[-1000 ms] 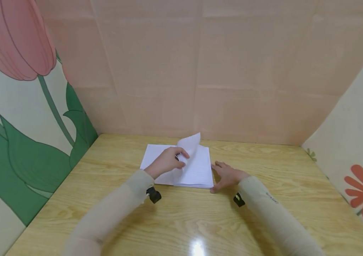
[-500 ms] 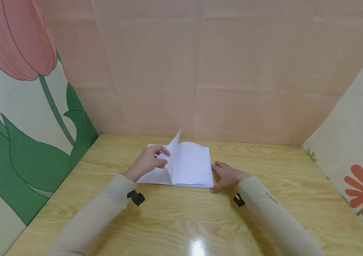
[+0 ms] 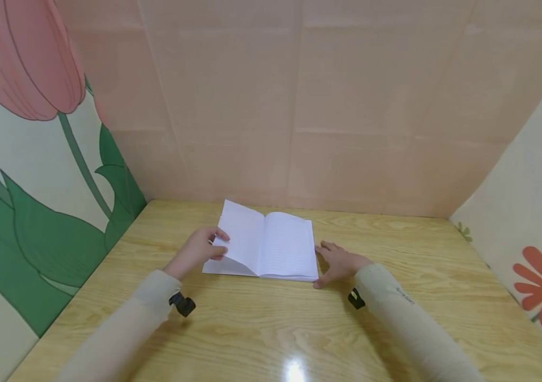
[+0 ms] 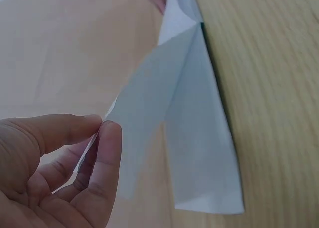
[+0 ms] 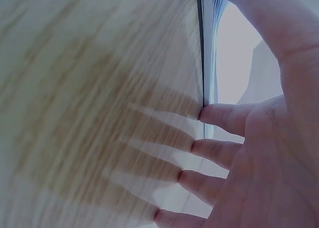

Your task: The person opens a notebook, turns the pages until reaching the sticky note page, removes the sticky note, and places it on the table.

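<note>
An open notebook (image 3: 289, 246) with white, faintly lined pages lies near the back of the table. My left hand (image 3: 199, 248) pinches the outer edge of a raised page (image 3: 239, 233) between thumb and fingers. In the left wrist view that page (image 4: 144, 103) slants up from the spine, above the flat left side (image 4: 202, 153) of the notebook. My right hand (image 3: 340, 263) rests at the notebook's right edge, thumb at the near corner. In the right wrist view its fingers (image 5: 214, 153) are spread, fingertips on the table beside the page stack (image 5: 212, 44).
The wood-grain table (image 3: 271, 329) extends in front of the notebook and to both sides. A pinkish covering (image 3: 295, 106) rises right behind the table's far edge. Flower-patterned panels stand on the left (image 3: 37, 212) and right (image 3: 529, 254).
My left hand has moved left, carrying the page from the right side over the spine and lowering it toward the left side. The right hand has stayed in place.
</note>
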Available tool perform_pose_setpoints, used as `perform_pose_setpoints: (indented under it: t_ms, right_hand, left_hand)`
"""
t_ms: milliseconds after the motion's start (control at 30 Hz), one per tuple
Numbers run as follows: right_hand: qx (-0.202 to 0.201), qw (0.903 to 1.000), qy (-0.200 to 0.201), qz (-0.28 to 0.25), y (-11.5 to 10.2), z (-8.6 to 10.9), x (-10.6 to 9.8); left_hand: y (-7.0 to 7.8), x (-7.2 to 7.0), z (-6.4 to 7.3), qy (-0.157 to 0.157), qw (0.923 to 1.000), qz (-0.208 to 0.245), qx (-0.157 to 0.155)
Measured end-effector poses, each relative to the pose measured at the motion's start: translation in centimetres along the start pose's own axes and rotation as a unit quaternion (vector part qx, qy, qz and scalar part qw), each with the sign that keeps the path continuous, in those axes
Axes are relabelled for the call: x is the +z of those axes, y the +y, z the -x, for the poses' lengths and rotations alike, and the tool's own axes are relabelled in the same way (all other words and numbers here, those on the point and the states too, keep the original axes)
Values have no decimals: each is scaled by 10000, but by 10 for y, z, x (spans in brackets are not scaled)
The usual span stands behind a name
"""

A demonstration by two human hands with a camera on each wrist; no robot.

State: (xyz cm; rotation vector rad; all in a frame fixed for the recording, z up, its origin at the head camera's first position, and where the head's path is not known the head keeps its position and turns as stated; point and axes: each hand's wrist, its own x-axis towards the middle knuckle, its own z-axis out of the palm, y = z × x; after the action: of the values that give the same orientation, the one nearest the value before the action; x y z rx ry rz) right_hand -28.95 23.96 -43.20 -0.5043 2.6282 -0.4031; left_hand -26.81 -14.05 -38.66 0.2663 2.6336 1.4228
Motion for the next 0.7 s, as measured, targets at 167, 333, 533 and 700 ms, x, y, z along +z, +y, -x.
perform_pose_setpoints:
  t_ms: [167, 333, 533, 700]
  right_hand:
    - [63, 10000, 19, 18, 0, -1, 0]
    - [99, 9999, 5, 47, -2, 0, 0]
    - [-29, 10000, 30, 44, -4, 1, 0]
    - [-39, 10000, 48, 21, -5, 2, -1]
  left_hand:
    - [-15, -2, 2, -6, 9997, -20, -259]
    - [-26, -2, 2, -13, 9981, -148, -592]
    - [-38, 0, 0, -112, 9965, -305, -776]
    - [-45, 3, -2, -175, 9953, -276, -911]
